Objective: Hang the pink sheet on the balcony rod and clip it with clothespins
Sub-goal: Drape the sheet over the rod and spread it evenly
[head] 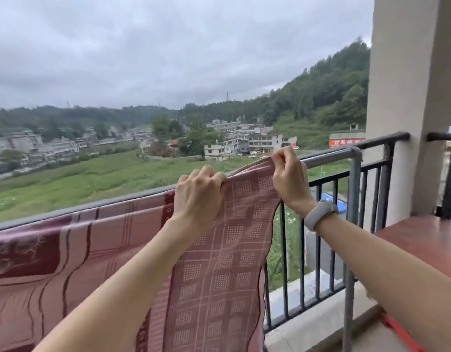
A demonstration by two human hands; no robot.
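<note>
A pink sheet point(219, 262) with a checked and dark-red pattern drapes over the grey metal rod point(328, 156) that runs along the balcony from lower left to upper right. My left hand point(197, 196) grips the sheet's top fold at the rod. My right hand point(289, 174), with a grey band on its wrist, pinches the sheet's upper right corner just above the rod. No clothespin is in view.
Behind the rod stands a black balcony railing point(383, 141) with vertical bars. A grey upright post point(353, 224) carries the rod's right end. A beige pillar point(407, 97) rises at right, with a reddish-brown tabletop point(427, 240) below it. A red strap point(399, 331) lies at lower right.
</note>
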